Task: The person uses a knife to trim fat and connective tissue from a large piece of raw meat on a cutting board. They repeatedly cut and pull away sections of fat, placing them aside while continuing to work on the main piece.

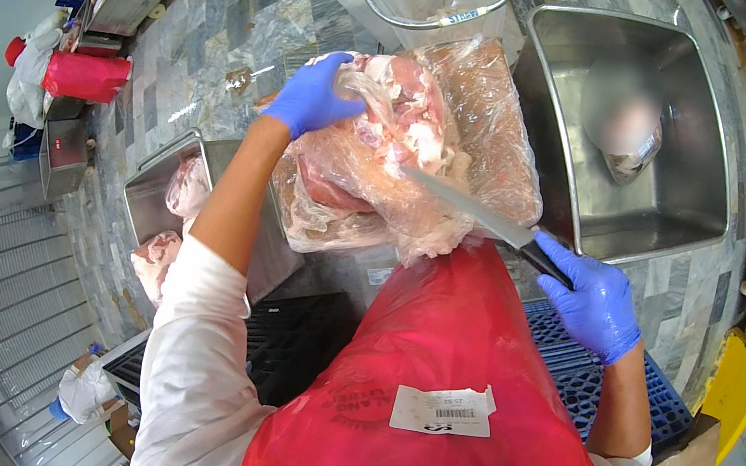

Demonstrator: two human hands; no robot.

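Observation:
In front of me lies a large piece of raw pink meat [405,92] with pale fat, partly covered by clear plastic wrap [498,121]. My left hand [318,99], in a blue glove, is closed on the meat's upper left side, with loose film around its fingers. My right hand [597,308], also gloved in blue, grips the black handle of a knife [470,205]. Its blade points left, and the tip is at the near side of the meat. I cannot tell whether the blade cuts in or only rests against the surface.
A deep metal tub [668,216] stands on the right, holding a partly blurred wrapped item. Another metal tub [263,260] with meat is at left. Clear-lined bins [425,27] stand beyond the meat. Black [302,339] and blue pallets [586,364] lie nearby. A person in a red apron [85,77] is far left.

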